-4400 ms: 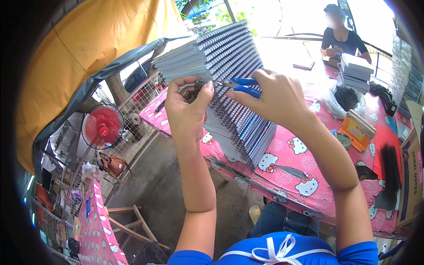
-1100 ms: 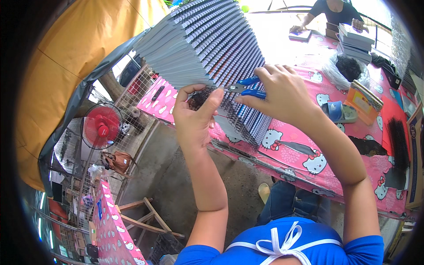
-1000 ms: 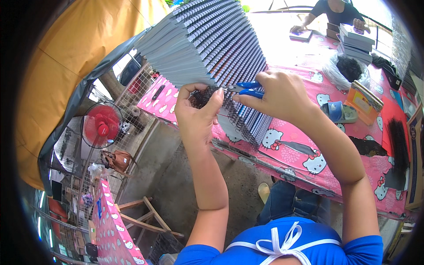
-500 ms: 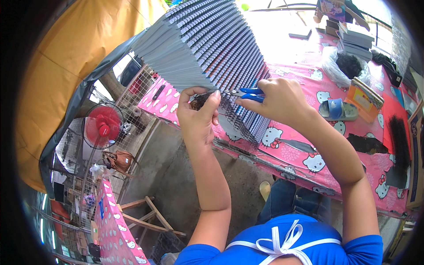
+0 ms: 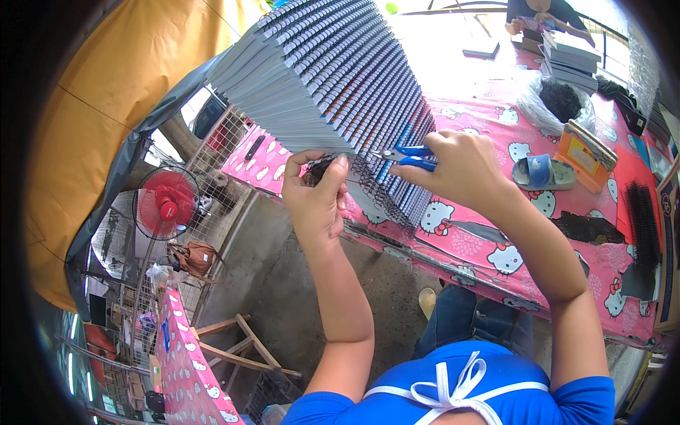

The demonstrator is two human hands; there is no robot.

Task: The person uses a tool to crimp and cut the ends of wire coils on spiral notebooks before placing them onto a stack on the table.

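Note:
A tall leaning stack of spiral-bound books (image 5: 283,92) stands at the table's edge, its dark coil bindings facing right. In my right hand (image 5: 462,164) is a pair of pliers (image 5: 416,157) with blue handles, its metal jaws touching the coil ends along the stack's lower corner. My left hand (image 5: 315,202) is curled at the near side of the stack, thumb up against the page edges. A dark tangle of thin coil (image 5: 316,172) shows between its thumb and fingers. Loose coil ends (image 5: 379,191) hang below the pliers.
On the pink patterned tablecloth (image 5: 482,219) to the right lie a blue sandal (image 5: 544,173), an orange box (image 5: 584,159), a black brush-like bundle (image 5: 641,219) and a plastic bag (image 5: 556,103). A red fan (image 5: 167,204) and a wooden stand (image 5: 248,343) are on the left.
The pliers and my right hand have shifted a little right and down, away from my left thumb. My left hand keeps nearly the same place.

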